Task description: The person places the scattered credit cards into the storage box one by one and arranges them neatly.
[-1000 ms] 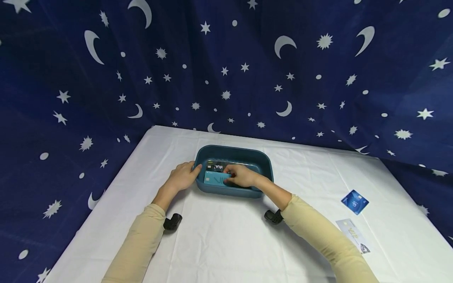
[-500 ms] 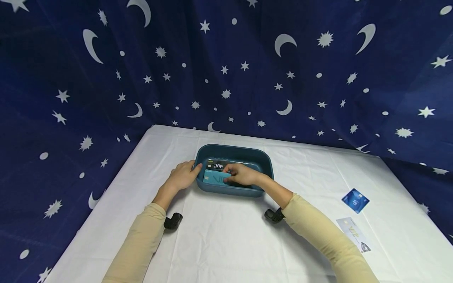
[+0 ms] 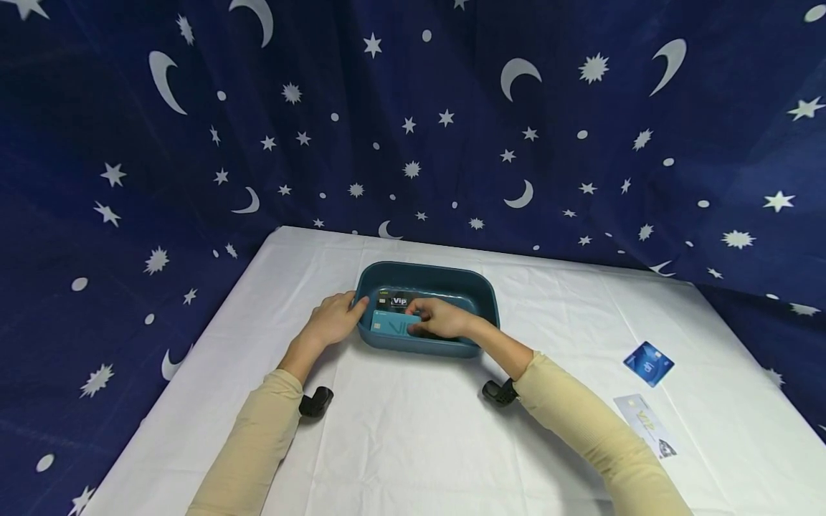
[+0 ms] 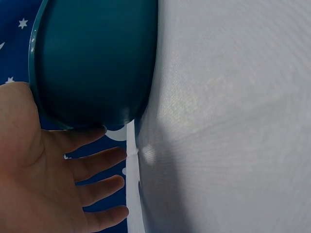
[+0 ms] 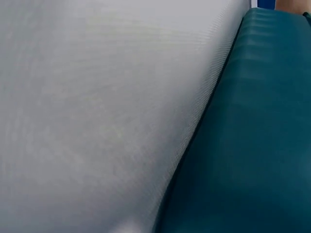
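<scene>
A dark teal plastic bin (image 3: 419,347) sits on the white table. My left hand (image 3: 334,319) holds its left end, the thumb over the rim. In the left wrist view that hand (image 4: 53,170) shows its fingers spread along the outside of the bin (image 4: 97,58). Inside the bin, my right hand (image 3: 441,319) pinches the right end of a teal card (image 3: 390,322). A black card marked "Vip" (image 3: 399,301) lies just behind it on the bin floor. The right wrist view shows only the bin's outer wall (image 5: 252,121) and cloth; the right hand's fingers are out of sight there.
A blue card (image 3: 648,363) and a silver VIP card (image 3: 645,424) lie on the white tablecloth (image 3: 413,437) at the right. A dark blue curtain (image 3: 452,158) with moons and stars hangs behind and beside the table. Black devices (image 3: 316,403) are worn at both wrists.
The teal card has tilted slightly and settled lower beside the black card, still in my right fingers. Both hands stay almost where they were. The head view has shifted a little.
</scene>
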Demonstrator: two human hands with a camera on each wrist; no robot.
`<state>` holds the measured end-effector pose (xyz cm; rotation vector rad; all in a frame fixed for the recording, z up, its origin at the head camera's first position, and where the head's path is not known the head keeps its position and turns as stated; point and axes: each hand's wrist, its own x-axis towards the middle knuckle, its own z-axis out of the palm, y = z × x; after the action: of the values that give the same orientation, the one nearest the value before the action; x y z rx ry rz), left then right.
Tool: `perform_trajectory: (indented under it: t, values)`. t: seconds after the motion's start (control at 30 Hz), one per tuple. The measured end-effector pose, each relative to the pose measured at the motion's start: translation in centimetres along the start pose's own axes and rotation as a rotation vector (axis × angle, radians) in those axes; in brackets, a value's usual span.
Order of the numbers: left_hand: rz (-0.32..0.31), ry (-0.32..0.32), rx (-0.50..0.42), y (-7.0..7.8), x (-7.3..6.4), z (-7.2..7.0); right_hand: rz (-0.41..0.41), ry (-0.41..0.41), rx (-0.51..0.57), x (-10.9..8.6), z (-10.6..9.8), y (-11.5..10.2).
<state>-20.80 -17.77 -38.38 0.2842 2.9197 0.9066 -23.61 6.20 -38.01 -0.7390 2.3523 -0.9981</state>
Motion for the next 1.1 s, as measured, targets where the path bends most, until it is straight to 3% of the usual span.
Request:
perform_trajectory:
  t: [0.5, 0.77, 1.1]
  values:
    - [-0.009, -0.011, -0.009, 0.23, -0.11, -0.07, -0.031, 0.070, -0.097, 0.10, 0.26, 0.01]
    - [-0.005, -0.011, -0.022, 0.20, -0.11, -0.04, -0.101, 0.108, -0.067, 0.25, 0.35, 0.27]
    - [-0.019, -0.018, -0.014, 0.20, -0.09, -0.06, -0.119, 0.105, 0.002, 0.31, 0.25, 0.35]
